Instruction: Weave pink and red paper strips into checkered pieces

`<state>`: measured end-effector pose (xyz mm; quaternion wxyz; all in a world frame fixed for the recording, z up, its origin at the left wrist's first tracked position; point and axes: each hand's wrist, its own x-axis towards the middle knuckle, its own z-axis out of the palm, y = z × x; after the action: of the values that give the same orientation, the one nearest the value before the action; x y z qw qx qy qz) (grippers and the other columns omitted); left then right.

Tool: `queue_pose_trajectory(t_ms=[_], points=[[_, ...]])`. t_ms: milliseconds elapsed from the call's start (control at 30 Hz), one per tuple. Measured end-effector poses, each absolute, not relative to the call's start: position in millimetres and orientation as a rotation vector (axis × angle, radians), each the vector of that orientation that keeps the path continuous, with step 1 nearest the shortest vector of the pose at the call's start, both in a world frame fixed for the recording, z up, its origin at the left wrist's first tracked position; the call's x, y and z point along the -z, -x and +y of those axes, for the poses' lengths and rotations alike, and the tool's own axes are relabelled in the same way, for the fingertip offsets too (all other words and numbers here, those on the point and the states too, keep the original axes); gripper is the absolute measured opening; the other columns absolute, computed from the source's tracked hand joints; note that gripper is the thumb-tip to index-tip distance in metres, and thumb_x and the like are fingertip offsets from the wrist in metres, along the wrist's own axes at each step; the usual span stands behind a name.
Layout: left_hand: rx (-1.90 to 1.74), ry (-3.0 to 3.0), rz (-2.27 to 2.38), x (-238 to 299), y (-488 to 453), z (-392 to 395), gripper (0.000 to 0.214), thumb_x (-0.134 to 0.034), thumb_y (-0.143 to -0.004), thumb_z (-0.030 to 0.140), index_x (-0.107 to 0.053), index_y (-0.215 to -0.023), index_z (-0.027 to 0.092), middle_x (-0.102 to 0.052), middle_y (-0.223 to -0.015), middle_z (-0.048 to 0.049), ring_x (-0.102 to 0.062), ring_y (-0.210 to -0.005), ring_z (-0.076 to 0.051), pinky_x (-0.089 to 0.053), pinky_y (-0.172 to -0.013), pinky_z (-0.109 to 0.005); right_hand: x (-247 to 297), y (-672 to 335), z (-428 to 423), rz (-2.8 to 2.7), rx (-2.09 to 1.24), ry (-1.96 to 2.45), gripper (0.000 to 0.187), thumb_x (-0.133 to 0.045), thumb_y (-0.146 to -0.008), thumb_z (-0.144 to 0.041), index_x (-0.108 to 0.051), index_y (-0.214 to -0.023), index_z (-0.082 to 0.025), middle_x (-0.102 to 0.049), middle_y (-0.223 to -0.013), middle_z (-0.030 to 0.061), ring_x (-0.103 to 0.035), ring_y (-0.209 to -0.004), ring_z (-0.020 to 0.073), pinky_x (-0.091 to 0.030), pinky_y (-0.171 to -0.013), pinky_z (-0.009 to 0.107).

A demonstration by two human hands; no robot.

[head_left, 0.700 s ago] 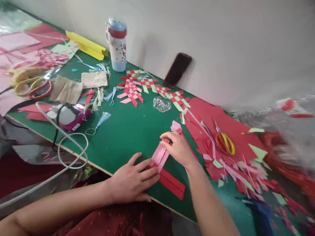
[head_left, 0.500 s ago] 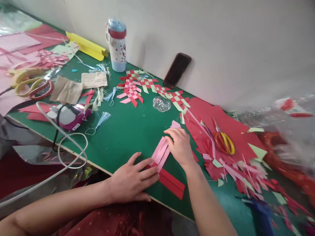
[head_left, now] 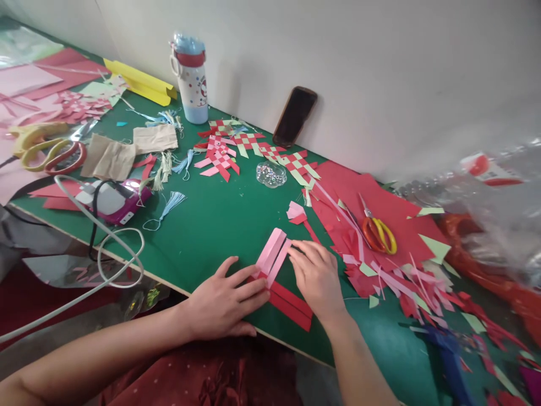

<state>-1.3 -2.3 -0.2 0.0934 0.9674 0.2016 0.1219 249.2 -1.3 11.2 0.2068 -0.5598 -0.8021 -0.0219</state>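
My left hand (head_left: 234, 296) lies flat with its fingers spread. Its fingertips press where pink paper strips (head_left: 270, 252) meet red paper strips (head_left: 289, 304) at an angle, close to the table's front edge. A narrow gap runs lengthwise between the pink strips. At their upper right edge, my right hand (head_left: 315, 273) pinches the right-hand pink strip between thumb and fingers. Just beyond that hand lies a small folded pink and red paper piece (head_left: 297, 212). Woven red, green and pink paper fish (head_left: 220, 158) lie farther back, beside a clear dish of small beads (head_left: 271, 175).
Scissors (head_left: 379, 234) rest on red paper sheets (head_left: 338, 192) among scraps at right. A bottle (head_left: 190, 84) and a phone (head_left: 295, 115) stand by the wall. Left are a pink device (head_left: 127, 206) with a cable, tassels (head_left: 169, 206) and more scissors (head_left: 63, 155).
My right hand has come back toward me along the pink strips, uncovering their far end and the folded piece beyond. My left hand stays on the strips. The view has shifted slightly.
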Motion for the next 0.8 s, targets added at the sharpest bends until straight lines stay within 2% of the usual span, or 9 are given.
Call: queue_pose_trajectory(t_ms=[100,200,333,467,667,800], points=[[-0.367,-2.892,0.597,-0.3,1.1,-2.9,0.06,-0.039,-0.094,0.063,-0.048,-0.137,0.022,-0.054,-0.136,-0.0074,-0.04,-0.132,-0.028,-0.023,-0.111,-0.055,-14.1,-242.8,-25.6,-2.205,0.058,1.565,0.027,-0.05,-0.095,-0.022,-0.066,-0.117,-0.021,-0.069,-0.115,0.0083,-0.057,-0.11,0.024,-0.043,-0.095,0.042],[-0.354,-2.905,0.605,0.4,0.6,-3.7,0.061,-0.041,-0.093,0.063,-0.047,-0.138,0.023,-0.052,-0.137,-0.0089,-0.039,-0.133,-0.028,-0.023,-0.112,-0.054,-10.8,-231.0,-57.8,-2.249,0.019,1.594,0.026,-0.052,-0.095,-0.025,-0.066,-0.115,-0.018,-0.069,-0.113,0.0091,-0.057,-0.107,0.0239,-0.045,-0.09,0.04],[-0.361,-2.901,0.625,0.6,2.9,-5.7,0.06,-0.043,-0.092,0.062,-0.046,-0.138,0.024,-0.047,-0.143,-0.0098,-0.037,-0.135,-0.028,-0.012,-0.115,-0.056,-2.1,-223.5,-78.0,-2.242,-0.014,1.657,0.027,-0.051,-0.095,-0.026,-0.066,-0.116,-0.017,-0.067,-0.117,0.0106,-0.056,-0.107,0.0242,-0.045,-0.088,0.04],[-0.41,-2.906,0.609,0.8,11.9,-8.5,0.053,-0.048,-0.092,0.058,-0.051,-0.133,0.024,-0.053,-0.137,-0.0068,-0.038,-0.135,-0.026,-0.002,-0.117,-0.053,1.4,-224.3,-77.3,-2.191,-0.019,1.668,0.027,-0.051,-0.095,-0.027,-0.067,-0.115,-0.018,-0.068,-0.116,0.0099,-0.055,-0.107,0.0242,-0.045,-0.088,0.04],[-0.427,-2.942,0.566,6.7,19.3,-9.2,0.059,-0.045,-0.092,0.062,-0.052,-0.133,0.02,-0.058,-0.132,-0.0077,-0.044,-0.13,-0.025,-0.019,-0.117,-0.047,4.1,-224.7,-77.2,-2.157,-0.027,1.674,0.027,-0.052,-0.095,-0.029,-0.068,-0.114,-0.02,-0.068,-0.116,0.0089,-0.055,-0.108,0.0242,-0.045,-0.089,0.04],[-0.399,-2.964,0.561,6.6,16.4,-8.2,0.067,-0.039,-0.091,0.066,-0.05,-0.135,0.016,-0.059,-0.129,-0.0096,-0.048,-0.126,-0.025,-0.023,-0.116,-0.047,4.4,-225.1,-77.0,-2.143,-0.022,1.658,0.026,-0.053,-0.094,-0.028,-0.068,-0.113,-0.019,-0.068,-0.114,0.0094,-0.055,-0.107,0.0241,-0.045,-0.088,0.039]])
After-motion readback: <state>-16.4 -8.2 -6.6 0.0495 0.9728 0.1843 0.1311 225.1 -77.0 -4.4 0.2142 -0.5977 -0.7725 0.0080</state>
